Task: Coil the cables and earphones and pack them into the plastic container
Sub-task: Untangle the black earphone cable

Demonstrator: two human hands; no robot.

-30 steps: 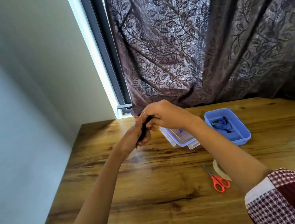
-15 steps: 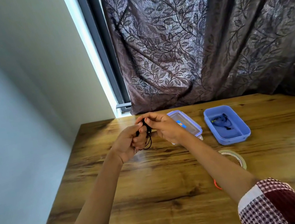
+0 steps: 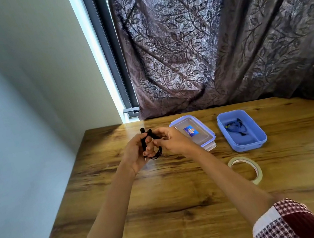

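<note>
Tape roll (image 3: 239, 159) now uncovered; left hand (image 3: 136, 154) and right hand (image 3: 174, 141) grip black cable (image 3: 158, 153).

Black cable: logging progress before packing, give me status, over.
Left hand grips black cable, right hand pinches it. Cable looped, not yet in blue container. Lid lies between hands and container.

The right hand (image 3: 173, 141) has been drawn off the left hand (image 3: 135, 153), and the cable (image 3: 151, 134), covered a second ago by the right fingers, is laid bare. Two black ends are now raised above the left fingertips, and a loop has been let down below them. The lid (image 3: 193, 131), earlier hidden behind the right fingers, is uncovered; the tape roll (image 3: 245, 169) is fully revealed too.
</note>
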